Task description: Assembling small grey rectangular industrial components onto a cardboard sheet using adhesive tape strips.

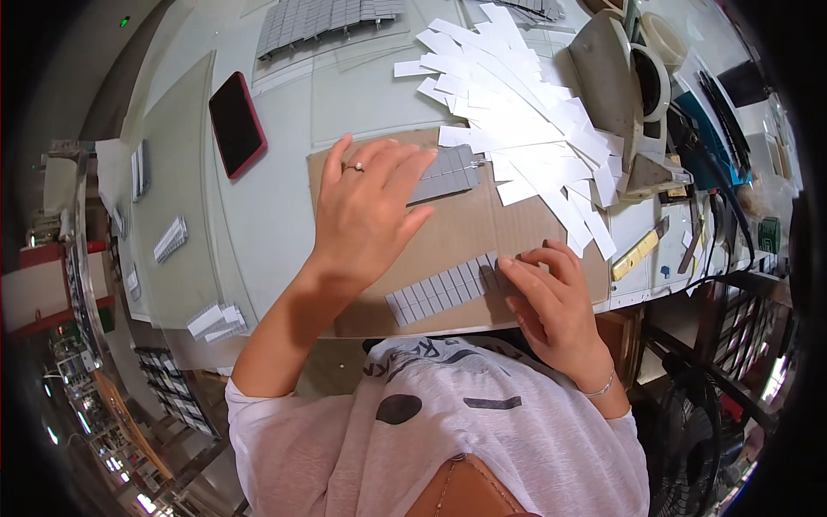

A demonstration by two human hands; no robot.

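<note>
A brown cardboard sheet [465, 233] lies on the worktable in front of me. My left hand [366, 207] rests flat on it with fingers spread, its fingertips on a grey strip of small tiles [448, 172]. A second grey tile strip [435, 293] lies near the cardboard's front edge. My right hand [543, 293] touches the right end of that strip with its fingertips, fingers curled. A heap of white paper strips [517, 121] covers the cardboard's far right corner.
A red-cased phone [236, 122] lies to the far left of the cardboard. More grey tile sheets [319, 19] sit at the back. A tape dispenser [624, 95], cables and tools crowd the right side. Small stacks of white strips [215, 319] lie at the left edge.
</note>
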